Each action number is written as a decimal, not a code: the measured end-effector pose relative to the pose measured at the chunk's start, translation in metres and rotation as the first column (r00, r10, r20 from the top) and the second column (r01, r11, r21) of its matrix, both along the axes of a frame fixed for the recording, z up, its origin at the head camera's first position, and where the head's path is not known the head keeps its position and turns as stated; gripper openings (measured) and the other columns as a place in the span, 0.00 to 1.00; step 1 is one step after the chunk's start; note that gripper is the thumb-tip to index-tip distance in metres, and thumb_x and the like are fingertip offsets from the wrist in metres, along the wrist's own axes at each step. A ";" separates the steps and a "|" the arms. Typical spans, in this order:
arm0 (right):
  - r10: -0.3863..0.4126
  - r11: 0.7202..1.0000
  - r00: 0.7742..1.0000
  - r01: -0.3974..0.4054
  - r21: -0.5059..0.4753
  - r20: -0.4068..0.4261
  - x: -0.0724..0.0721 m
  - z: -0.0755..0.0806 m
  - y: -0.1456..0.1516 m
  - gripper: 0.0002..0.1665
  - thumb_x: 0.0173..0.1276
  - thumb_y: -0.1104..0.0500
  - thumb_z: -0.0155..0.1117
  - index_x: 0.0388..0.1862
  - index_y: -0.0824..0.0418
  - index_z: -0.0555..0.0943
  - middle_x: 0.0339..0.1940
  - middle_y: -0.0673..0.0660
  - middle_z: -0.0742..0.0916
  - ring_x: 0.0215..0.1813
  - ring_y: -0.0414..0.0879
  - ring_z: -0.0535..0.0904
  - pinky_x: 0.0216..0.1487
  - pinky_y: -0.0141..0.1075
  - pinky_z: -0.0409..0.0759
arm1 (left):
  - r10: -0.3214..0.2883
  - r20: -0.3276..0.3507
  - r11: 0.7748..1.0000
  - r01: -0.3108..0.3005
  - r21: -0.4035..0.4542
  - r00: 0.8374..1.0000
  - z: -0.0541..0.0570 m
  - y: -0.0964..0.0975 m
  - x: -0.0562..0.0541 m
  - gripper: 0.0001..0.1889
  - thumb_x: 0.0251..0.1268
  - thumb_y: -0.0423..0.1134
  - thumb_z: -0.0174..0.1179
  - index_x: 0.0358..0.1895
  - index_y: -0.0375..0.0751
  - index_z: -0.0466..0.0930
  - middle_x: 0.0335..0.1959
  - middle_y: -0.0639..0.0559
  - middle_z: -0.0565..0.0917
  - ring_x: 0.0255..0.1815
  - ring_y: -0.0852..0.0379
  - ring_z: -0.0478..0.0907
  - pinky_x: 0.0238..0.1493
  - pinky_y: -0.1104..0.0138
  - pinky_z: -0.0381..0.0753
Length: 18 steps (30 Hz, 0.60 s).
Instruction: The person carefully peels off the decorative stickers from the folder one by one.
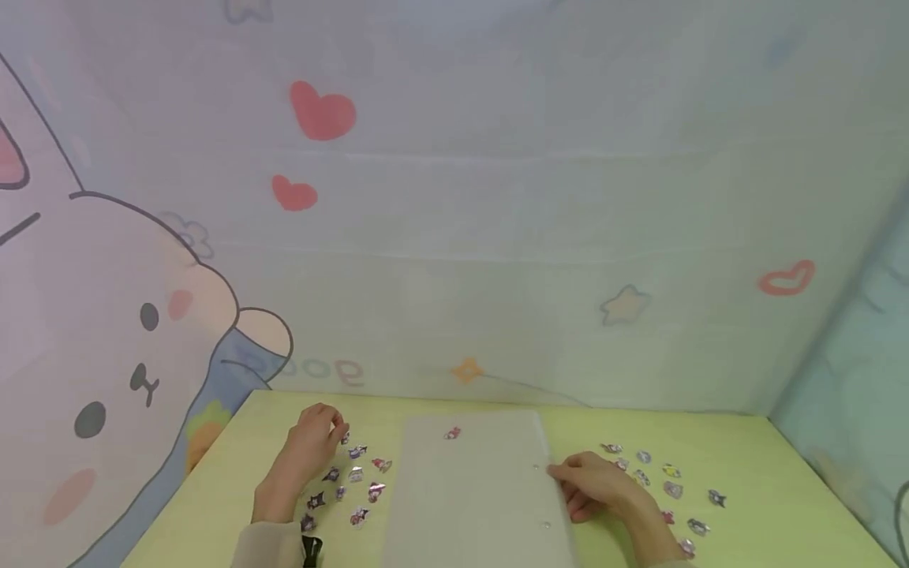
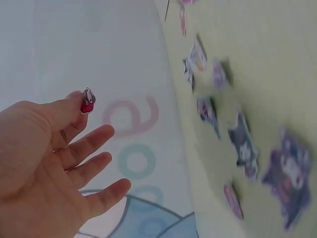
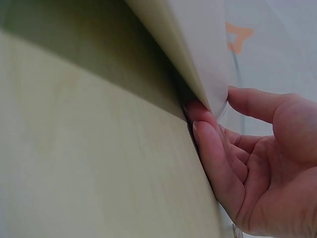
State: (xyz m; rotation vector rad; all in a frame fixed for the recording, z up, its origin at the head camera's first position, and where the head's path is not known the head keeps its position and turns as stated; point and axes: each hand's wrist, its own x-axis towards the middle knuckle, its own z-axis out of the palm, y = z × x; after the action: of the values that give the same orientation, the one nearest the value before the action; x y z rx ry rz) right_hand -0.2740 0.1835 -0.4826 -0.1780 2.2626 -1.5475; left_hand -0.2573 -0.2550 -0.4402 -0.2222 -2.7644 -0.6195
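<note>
My left hand (image 1: 308,443) is raised over the left group of cartoon stickers (image 1: 356,474). Between its thumb and index finger it pinches a small sticker (image 2: 87,100) with red on it, while the other fingers are spread. A large whitish sheet (image 1: 476,489), perhaps a folder, lies in the middle of the table with one pink sticker (image 1: 452,433) near its top. My right hand (image 1: 596,483) holds the sheet's right edge. In the right wrist view, the thumb lies on the lifted edge (image 3: 200,54) and fingers reach beneath it.
More cartoon stickers (image 1: 672,490) lie scattered on the yellow table (image 1: 774,505) to the right, some partly behind the right arm. A black object (image 1: 311,550) shows beside the left sleeve. Behind the table hangs a printed cloth (image 1: 454,205) with hearts and a rabbit.
</note>
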 end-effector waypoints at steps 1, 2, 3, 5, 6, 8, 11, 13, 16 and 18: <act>-0.002 1.000 1.000 0.002 0.002 0.002 0.001 0.000 0.002 0.18 0.73 0.51 0.58 0.34 0.67 0.77 0.25 0.58 0.81 0.19 0.41 0.78 0.24 0.35 0.82 | 0.008 0.009 1.000 -0.008 0.011 1.000 0.000 -0.003 0.000 0.07 0.72 0.35 0.57 0.32 0.41 0.72 0.48 0.42 0.76 0.56 0.37 0.69 0.41 0.48 0.73; -0.001 1.000 1.000 0.001 0.003 0.005 0.001 0.000 0.003 0.18 0.73 0.51 0.58 0.34 0.67 0.77 0.24 0.58 0.81 0.19 0.41 0.78 0.24 0.35 0.82 | 0.018 0.019 1.000 -0.018 0.023 1.000 -0.001 -0.006 0.001 0.07 0.71 0.35 0.58 0.32 0.41 0.72 0.49 0.41 0.76 0.56 0.37 0.69 0.41 0.48 0.73; 0.001 1.000 1.000 -0.001 0.003 0.008 0.001 0.000 0.005 0.18 0.73 0.50 0.58 0.34 0.66 0.77 0.24 0.57 0.81 0.19 0.41 0.78 0.24 0.34 0.81 | 0.025 0.028 0.999 -0.026 0.030 0.999 -0.002 -0.009 0.001 0.08 0.71 0.35 0.58 0.32 0.41 0.72 0.49 0.40 0.76 0.56 0.36 0.69 0.41 0.47 0.72; 0.007 1.000 1.000 -0.007 -0.003 0.016 0.001 -0.001 0.006 0.19 0.73 0.50 0.58 0.34 0.66 0.77 0.25 0.57 0.81 0.19 0.41 0.78 0.24 0.34 0.81 | 0.051 0.055 0.998 -0.053 0.037 0.997 -0.005 -0.014 0.003 0.08 0.71 0.35 0.58 0.33 0.40 0.72 0.51 0.38 0.75 0.58 0.35 0.67 0.42 0.45 0.71; 0.007 1.000 1.000 -0.007 -0.004 0.017 0.001 -0.001 0.007 0.19 0.73 0.49 0.58 0.34 0.66 0.77 0.25 0.57 0.81 0.19 0.41 0.78 0.24 0.34 0.82 | 0.061 0.069 0.997 -0.064 0.038 0.996 -0.006 -0.017 0.003 0.07 0.71 0.36 0.58 0.33 0.40 0.72 0.52 0.37 0.75 0.59 0.34 0.66 0.43 0.44 0.71; 0.004 1.000 1.000 -0.004 -0.003 0.015 0.000 -0.001 0.007 0.19 0.73 0.49 0.59 0.34 0.66 0.77 0.25 0.57 0.81 0.19 0.41 0.78 0.24 0.34 0.82 | 0.078 0.100 0.996 -0.081 0.032 0.992 -0.008 -0.022 0.004 0.07 0.71 0.36 0.58 0.34 0.39 0.72 0.52 0.36 0.74 0.60 0.33 0.65 0.43 0.43 0.69; -0.003 1.000 1.000 0.004 -0.002 0.011 0.000 -0.001 0.005 0.19 0.73 0.49 0.59 0.34 0.66 0.77 0.25 0.57 0.81 0.20 0.41 0.78 0.24 0.35 0.82 | 0.102 0.133 0.995 -0.104 0.005 0.986 -0.010 -0.030 0.007 0.07 0.71 0.35 0.58 0.33 0.39 0.73 0.51 0.36 0.75 0.59 0.32 0.65 0.42 0.41 0.69; -0.007 1.000 1.000 0.007 0.000 0.011 0.000 -0.001 0.005 0.19 0.73 0.49 0.59 0.34 0.66 0.77 0.25 0.57 0.81 0.20 0.41 0.78 0.24 0.35 0.82 | 0.128 0.164 0.992 -0.126 -0.022 0.978 -0.010 -0.036 0.009 0.08 0.69 0.35 0.59 0.31 0.40 0.73 0.46 0.38 0.76 0.54 0.33 0.68 0.40 0.42 0.69; -0.011 1.000 1.000 0.011 0.005 0.013 -0.001 -0.002 0.003 0.19 0.73 0.49 0.59 0.34 0.66 0.76 0.25 0.57 0.81 0.19 0.42 0.78 0.24 0.35 0.82 | 0.162 0.208 0.987 -0.154 -0.054 0.965 -0.012 -0.042 0.012 0.09 0.67 0.34 0.61 0.29 0.41 0.73 0.38 0.43 0.75 0.47 0.36 0.70 0.38 0.43 0.68; -0.016 1.000 1.000 0.016 0.008 0.013 -0.002 -0.003 0.003 0.19 0.73 0.49 0.59 0.34 0.66 0.76 0.25 0.57 0.81 0.19 0.42 0.78 0.24 0.35 0.82 | 0.181 0.238 0.983 -0.171 -0.065 0.954 -0.014 -0.044 0.012 0.09 0.66 0.35 0.62 0.28 0.42 0.73 0.35 0.46 0.74 0.43 0.39 0.70 0.38 0.44 0.67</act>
State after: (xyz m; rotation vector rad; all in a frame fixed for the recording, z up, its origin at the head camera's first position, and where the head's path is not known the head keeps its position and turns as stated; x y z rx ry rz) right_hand -0.2760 0.1860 -0.4857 -0.1472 2.2651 -1.5429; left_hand -0.2453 -0.2987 -0.4537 0.0989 -2.9910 -0.5736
